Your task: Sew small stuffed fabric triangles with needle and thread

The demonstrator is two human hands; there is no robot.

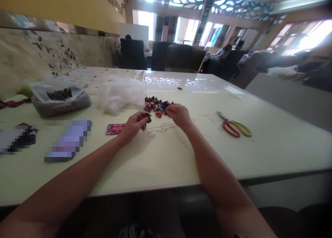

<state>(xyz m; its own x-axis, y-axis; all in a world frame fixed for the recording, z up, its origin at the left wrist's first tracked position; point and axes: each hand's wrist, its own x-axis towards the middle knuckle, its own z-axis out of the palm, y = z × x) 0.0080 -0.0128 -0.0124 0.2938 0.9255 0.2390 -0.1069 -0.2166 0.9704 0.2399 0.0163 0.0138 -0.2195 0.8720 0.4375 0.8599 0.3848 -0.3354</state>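
Dark cloth [147,118] sits pinched in the left hand [134,124] above the tabletop [168,162]; whether the right hand's [179,114] grip, by patterned pieces [156,106], is closed, I cannot tell. Seemingly mid-stitch, calling for untangled thread [163,128] next.

Bare forearms [90,168], narrow bare wrists [190,126], bare fingers [173,109]

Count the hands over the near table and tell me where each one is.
2: the left hand holds a small dark piece; the right hand is beside the patterned fabric pieces. Neither hand is hidden.
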